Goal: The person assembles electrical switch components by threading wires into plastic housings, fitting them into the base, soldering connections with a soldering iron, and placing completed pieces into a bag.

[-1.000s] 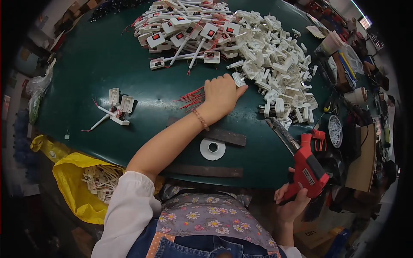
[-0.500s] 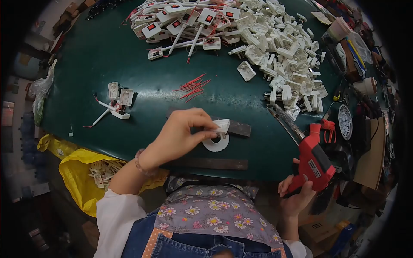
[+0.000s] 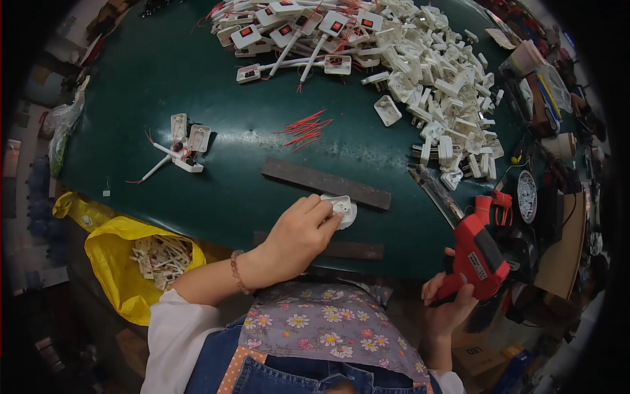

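Two dark bars (image 3: 328, 184) lie on the green desk (image 3: 226, 177), the nearer partly hidden by the left hand (image 3: 292, 238), whose grip pinches one white plug shell (image 3: 338, 205) between them, apparently over a white disc (image 3: 353, 215). The right hand (image 3: 449, 308) clasps one red pistol-shaped tool (image 3: 478, 259). Beyond lie overlapping red wires (image 3: 305, 127) and switch boxes (image 3: 247, 36), cut off above.

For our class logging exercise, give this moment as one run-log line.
left hand: holds white casing at white disc | right hand: holds red gun-shaped tool | red wires: loose on green table
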Available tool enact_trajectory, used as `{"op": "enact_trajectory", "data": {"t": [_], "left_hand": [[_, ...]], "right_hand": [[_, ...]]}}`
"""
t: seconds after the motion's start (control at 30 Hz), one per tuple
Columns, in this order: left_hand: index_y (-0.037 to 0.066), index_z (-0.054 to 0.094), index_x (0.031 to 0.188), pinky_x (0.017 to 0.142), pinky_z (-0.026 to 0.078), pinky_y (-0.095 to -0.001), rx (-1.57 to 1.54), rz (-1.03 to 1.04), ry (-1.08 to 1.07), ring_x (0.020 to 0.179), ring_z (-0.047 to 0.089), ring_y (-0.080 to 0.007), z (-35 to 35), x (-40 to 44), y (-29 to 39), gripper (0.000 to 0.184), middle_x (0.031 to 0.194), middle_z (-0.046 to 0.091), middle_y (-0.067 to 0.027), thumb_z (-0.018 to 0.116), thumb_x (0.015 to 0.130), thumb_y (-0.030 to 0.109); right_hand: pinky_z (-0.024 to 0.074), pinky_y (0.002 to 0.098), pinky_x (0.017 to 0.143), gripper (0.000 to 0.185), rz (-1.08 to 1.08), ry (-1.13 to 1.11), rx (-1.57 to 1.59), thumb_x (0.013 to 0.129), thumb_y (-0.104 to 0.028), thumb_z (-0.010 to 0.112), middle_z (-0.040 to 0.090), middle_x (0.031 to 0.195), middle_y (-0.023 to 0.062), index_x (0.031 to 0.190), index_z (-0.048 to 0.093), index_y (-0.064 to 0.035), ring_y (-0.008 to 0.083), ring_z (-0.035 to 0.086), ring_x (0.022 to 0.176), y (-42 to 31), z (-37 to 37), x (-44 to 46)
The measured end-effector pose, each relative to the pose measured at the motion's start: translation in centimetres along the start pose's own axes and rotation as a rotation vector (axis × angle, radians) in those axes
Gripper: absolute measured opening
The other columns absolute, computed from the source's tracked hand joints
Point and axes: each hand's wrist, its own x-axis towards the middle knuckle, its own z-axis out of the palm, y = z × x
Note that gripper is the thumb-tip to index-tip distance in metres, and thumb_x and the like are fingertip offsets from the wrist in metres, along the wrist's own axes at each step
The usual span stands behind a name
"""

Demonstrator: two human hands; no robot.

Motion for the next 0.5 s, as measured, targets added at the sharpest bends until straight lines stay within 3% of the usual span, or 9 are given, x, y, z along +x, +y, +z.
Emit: {"op": "enact_trajectory", "data": {"t": [0.1,0.17,0.27,0.33,0.37,0.43,0.5], "left_hand": [[0.0,0.066,0.094,0.069,0.045,-0.0324,-0.061,-0.012,-0.005,0.078,0.054,-0.0239,-0.5,0.4,-0.8,0.024,0.082,0.057,-0.008,0.069,0.071,0.001],[0.003,0.067,0.092,0.071,0.045,-0.0313,-0.36,-0.078,0.072,0.082,0.056,-0.0233,-1.6,1.7,-2.0,0.02,0.083,0.061,-0.0071,0.071,0.073,0.004],[0.006,0.068,0.086,0.075,0.042,-0.0352,-0.105,-0.187,0.344,0.085,0.057,-0.0256,-2.1,4.6,-6.7,0.012,0.084,0.063,-0.0056,0.07,0.075,0.006],[0.008,0.069,0.085,0.078,0.038,-0.0366,0.113,-0.269,0.444,0.089,0.055,-0.0251,-2.1,6.6,-10.0,0.009,0.085,0.062,-0.0045,0.069,0.076,0.009],[0.009,0.069,0.085,0.08,0.036,-0.0371,0.166,-0.299,0.485,0.091,0.053,-0.0244,-2.1,7.7,-11.2,0.009,0.085,0.062,-0.0037,0.07,0.076,0.012],[0.011,0.07,0.085,0.083,0.032,-0.0396,0.262,-0.338,0.552,0.096,0.05,-0.024,-1.6,10.1,-13.2,0.011,0.087,0.06,-0.0026,0.072,0.075,0.015],[0.012,0.07,0.086,0.083,0.032,-0.0399,0.305,-0.351,0.54,0.096,0.049,-0.0245,-0.8,12.3,-14.5,0.012,0.088,0.059,-0.0028,0.072,0.074,0.016]], "right_hand": [[0.0353,0.0228,0.037,0.075,0.001,0.068,0.02,0.089,-0.06,0.047,0.049,0.056,0.0056,0.12,0.043,0.0086,0.0095,0.043,0.039,0.0,0.4,-0.1],[0.0355,0.023,0.038,0.074,-0.011,0.071,0.033,0.09,-0.06,0.046,0.05,0.058,0.0062,0.119,0.043,0.0085,0.0094,0.043,0.039,0.1,0.2,-0.1],[0.0369,0.0235,0.037,0.071,-0.017,-0.009,0.054,0.091,-0.056,0.046,0.059,0.076,0.0135,0.121,0.041,0.0078,0.0099,0.044,0.04,0.1,0.0,0.3],[0.0383,0.0239,0.036,0.067,-0.066,0.046,0.035,0.093,-0.052,0.046,0.058,0.104,0.021,0.123,0.038,0.0069,0.0102,0.045,0.041,-0.5,1.0,0.4],[0.0383,0.0239,0.036,0.067,-0.078,0.046,0.038,0.093,-0.052,0.046,0.058,0.104,0.021,0.123,0.038,0.0069,0.0102,0.045,0.041,-0.4,0.8,0.5],[0.039,0.0241,0.035,0.065,-0.065,-0.033,0.034,0.094,-0.05,0.046,0.051,0.12,0.0239,0.124,0.036,0.0065,0.0103,0.046,0.042,-0.2,0.1,0.4],[0.0387,0.0239,0.035,0.065,-0.073,-0.005,0.032,0.094,-0.05,0.046,0.053,0.118,0.0235,0.124,0.036,0.0065,0.0102,0.046,0.042,-0.2,0.5,0.3]]}}
